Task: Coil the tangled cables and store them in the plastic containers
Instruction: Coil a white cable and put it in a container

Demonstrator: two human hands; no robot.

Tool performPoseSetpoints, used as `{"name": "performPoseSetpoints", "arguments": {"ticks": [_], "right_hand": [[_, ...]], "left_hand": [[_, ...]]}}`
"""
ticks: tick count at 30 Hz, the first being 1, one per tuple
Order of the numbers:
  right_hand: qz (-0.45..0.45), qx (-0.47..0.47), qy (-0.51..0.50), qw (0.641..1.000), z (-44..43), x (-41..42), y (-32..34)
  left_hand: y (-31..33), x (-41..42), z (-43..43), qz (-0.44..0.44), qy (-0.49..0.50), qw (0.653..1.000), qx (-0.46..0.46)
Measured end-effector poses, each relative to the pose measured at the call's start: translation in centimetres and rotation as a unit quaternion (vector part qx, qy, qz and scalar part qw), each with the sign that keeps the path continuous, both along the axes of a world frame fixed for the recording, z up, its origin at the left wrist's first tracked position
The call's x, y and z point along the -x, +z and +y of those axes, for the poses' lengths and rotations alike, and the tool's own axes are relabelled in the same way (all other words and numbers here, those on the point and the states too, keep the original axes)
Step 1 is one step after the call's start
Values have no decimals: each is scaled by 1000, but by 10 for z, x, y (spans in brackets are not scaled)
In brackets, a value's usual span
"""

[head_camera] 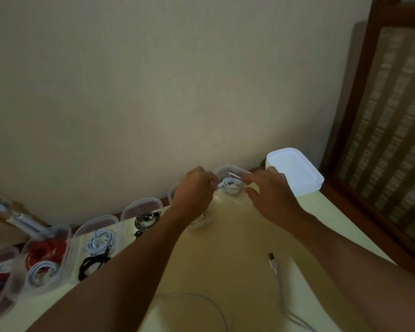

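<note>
A small coiled white cable [231, 185] lies inside a clear plastic container [234, 170] against the wall. My left hand [194, 188] is at the coil's left side, its fingers pinched on the cable's end. On the right rim of the same container is my right hand [272, 192], with thumb and fingers spread around it. A loose white USB cable [279, 281] trails across the pale table [237, 248] near me, plug end pointing away. Another clear container sits under my left wrist, mostly hidden.
A row of clear containers runs along the wall to the left, holding a black-and-silver coil [146, 220], white and black cables [100, 245] and red and white cables [44, 257]. A stack of white lids [295, 172] sits at the table's far right corner, beside a wooden frame [381, 116].
</note>
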State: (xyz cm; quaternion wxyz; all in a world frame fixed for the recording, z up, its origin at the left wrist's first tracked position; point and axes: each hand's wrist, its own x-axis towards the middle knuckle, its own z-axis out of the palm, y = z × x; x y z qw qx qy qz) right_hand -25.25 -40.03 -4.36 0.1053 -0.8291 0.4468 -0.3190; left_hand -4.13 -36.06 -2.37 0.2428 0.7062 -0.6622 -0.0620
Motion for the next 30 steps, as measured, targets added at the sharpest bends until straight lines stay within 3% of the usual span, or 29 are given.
{"name": "performPoseSetpoints", "arguments": {"ticks": [8,11,13,15,19,22,23,25,27,30], "right_hand": [[10,-99,70,993,107,-5,14],[120,-172,107,972,156,-11,5],[205,-167,105,959,186,-17,-10],[222,-162,92,957,213,-21,-21],[80,-214,84,970,241,-18,-12],[-91,-252,72,961,249,-8,34],[-130,-252,71,956,252,-5,50],[-191,-252,69,946,255,0,82],[-231,-245,55,940,257,3,108],[-249,-211,27,945,258,11,140]], "left_hand": [[22,7,115,21,-49,998,16],[20,5,164,-12,-44,997,-54],[14,-1,196,-42,-35,993,-108],[5,-11,225,-71,-23,984,-161],[-4,-27,263,-143,7,967,-210],[5,-31,285,-113,43,971,-207],[10,-33,293,-74,43,975,-206],[25,-34,311,99,22,974,-202],[43,-33,329,247,-9,951,-186],[70,-28,350,294,-3,949,-117]]}}
